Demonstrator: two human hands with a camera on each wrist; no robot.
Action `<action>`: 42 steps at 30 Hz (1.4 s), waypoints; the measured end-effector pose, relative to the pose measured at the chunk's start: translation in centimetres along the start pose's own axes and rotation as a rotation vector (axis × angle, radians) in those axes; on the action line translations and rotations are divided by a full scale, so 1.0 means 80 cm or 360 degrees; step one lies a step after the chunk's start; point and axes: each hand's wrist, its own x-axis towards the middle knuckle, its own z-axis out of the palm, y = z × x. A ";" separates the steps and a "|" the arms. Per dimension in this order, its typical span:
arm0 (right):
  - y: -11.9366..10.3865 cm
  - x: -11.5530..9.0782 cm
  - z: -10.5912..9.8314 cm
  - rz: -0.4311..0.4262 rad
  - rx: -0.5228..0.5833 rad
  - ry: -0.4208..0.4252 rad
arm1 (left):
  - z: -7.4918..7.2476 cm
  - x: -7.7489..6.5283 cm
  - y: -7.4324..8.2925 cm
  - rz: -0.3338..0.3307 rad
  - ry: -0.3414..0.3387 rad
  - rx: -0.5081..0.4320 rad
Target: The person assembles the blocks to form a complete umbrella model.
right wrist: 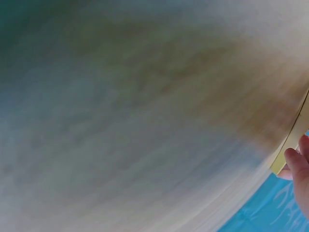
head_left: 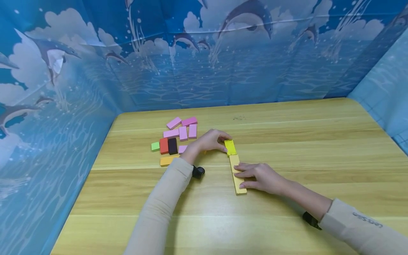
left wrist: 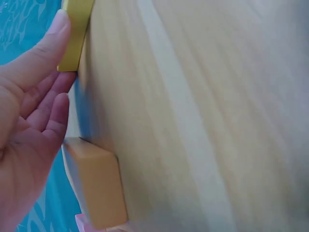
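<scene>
Two pale yellow blocks, a farther one (head_left: 234, 160) and a nearer one (head_left: 238, 183), lie end to end on the table. A bright yellow block (head_left: 230, 147) continues the row at its far end. My left hand (head_left: 209, 141) pinches that block, thumb on its left side and fingertips at its far end; the left wrist view shows the thumb (left wrist: 50, 41) against its side. On the right side of the pale blocks rests my right hand (head_left: 262, 177), its fairly straight fingers and thumb touching them. In the right wrist view only fingertips (right wrist: 295, 159) show at the block edge.
Left of my left hand lie several pink blocks (head_left: 174, 123), a red block (head_left: 164, 146), a black block (head_left: 172, 146), a green block (head_left: 155, 146) and an orange block (head_left: 166, 161). Another orange block (left wrist: 104, 188) stands near my left hand. A dolphin-print curtain (head_left: 204, 81) borders the table.
</scene>
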 end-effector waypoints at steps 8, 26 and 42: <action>0.001 -0.001 0.000 0.0012 0.0015 -0.0013 | 0.000 0.004 0.006 -0.0014 -0.0031 -0.0095; 0.000 0.002 -0.002 0.0013 -0.0009 -0.0018 | 0.000 0.005 0.004 -0.0036 -0.0054 -0.0110; -0.008 0.011 -0.011 0.0055 -0.0026 -0.0090 | -0.003 -0.001 0.007 0.0011 -0.0051 -0.0110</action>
